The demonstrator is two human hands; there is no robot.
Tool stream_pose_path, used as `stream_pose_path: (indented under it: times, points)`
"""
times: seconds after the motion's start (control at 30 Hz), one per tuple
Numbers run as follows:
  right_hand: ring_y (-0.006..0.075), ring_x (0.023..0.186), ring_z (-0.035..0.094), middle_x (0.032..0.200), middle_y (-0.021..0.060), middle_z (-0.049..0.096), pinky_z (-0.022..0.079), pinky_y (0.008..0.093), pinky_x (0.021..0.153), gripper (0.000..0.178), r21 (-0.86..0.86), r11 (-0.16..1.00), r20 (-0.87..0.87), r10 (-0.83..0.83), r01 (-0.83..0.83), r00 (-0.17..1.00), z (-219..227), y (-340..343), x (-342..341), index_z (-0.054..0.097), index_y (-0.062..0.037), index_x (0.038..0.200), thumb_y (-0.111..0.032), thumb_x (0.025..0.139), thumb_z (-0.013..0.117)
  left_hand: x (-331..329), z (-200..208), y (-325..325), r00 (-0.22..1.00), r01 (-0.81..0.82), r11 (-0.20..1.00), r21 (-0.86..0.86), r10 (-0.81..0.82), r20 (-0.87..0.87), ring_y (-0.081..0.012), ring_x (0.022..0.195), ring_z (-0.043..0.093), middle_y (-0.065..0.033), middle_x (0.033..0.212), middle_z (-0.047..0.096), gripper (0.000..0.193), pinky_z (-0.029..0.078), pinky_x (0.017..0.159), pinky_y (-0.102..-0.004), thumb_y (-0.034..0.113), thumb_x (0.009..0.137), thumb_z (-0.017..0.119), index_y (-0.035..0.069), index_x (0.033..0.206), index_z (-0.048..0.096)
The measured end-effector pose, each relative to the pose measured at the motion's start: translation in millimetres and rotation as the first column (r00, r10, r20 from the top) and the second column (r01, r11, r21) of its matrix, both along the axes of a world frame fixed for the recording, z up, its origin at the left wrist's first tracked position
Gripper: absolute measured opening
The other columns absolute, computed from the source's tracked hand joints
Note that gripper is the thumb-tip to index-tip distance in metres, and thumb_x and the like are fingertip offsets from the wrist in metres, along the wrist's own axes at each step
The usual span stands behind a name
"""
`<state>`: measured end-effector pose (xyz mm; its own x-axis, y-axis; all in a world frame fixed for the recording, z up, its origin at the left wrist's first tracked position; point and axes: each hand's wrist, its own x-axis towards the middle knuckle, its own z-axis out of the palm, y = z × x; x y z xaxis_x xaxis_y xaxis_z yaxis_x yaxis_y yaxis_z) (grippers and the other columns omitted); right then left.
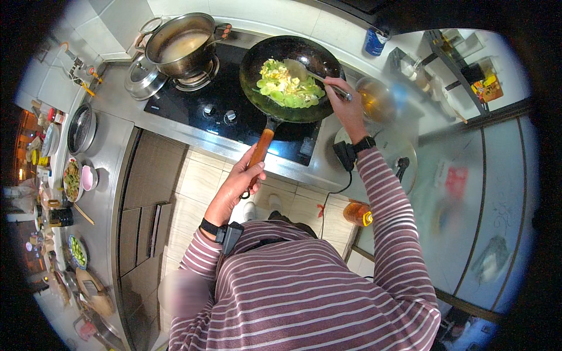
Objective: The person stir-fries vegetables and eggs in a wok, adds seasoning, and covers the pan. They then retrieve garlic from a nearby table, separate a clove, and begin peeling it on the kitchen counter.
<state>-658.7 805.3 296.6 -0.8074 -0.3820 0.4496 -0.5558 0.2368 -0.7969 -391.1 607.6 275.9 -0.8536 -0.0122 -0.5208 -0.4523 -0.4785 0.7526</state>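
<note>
A dark wok (321,55) sits on the right side of the black gas stove. My left hand (239,180) is wrapped round its wooden handle (263,146), which points toward me. In my right hand (346,108) is a metal spatula (314,75); its head reaches into the wok at the back edge of the food. Pale green slices mixed with yellow and white pieces that look like egg (288,88) lie in the wok, gathered toward its left and front. Part of the spatula's grip is hidden by my fingers.
A steel pot (181,50) of cloudy liquid stands on the left burner, with a lid (144,79) beside it. Plated food (72,180), a pink bowl (89,178) and a steel basin (82,126) line the left counter. An oil bottle (357,214) is low on the right.
</note>
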Motion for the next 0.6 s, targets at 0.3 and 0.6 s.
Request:
stream_pose_path:
  times: [0.3,0.6]
  points:
    - [0.0226,0.103,0.068,0.108,0.0115,0.071,0.051,0.0325,0.091,0.016,-0.035,0.998,-0.163,0.045,-0.051,0.986,11.9,4.4,0.6,0.07,-0.0045,0.102,-0.001,0.087,0.066,1.0,-2.3,-0.1,1.0,-0.009,1.0,-0.006,0.009,0.0,-0.0083,0.049,0.049,-0.0025,0.076,0.058,0.066,0.037,0.043,-0.0225,0.017,0.097,0.058,0.021,0.154,0.025]
    - [0.0219,0.105,0.066,0.114,0.0133,0.068,0.05,0.0317,0.092,0.021,0.155,0.962,-0.165,0.25,-0.225,0.954,15.4,-19.9,33.2,0.068,-0.0057,0.106,0.001,0.086,0.066,0.7,0.5,0.8,1.0,0.007,1.0,-0.008,-0.007,-0.005,-0.0074,0.051,0.049,-0.0016,0.077,0.058,0.066,0.037,0.043,-0.0212,0.018,0.097,0.058,0.021,0.154,0.025]
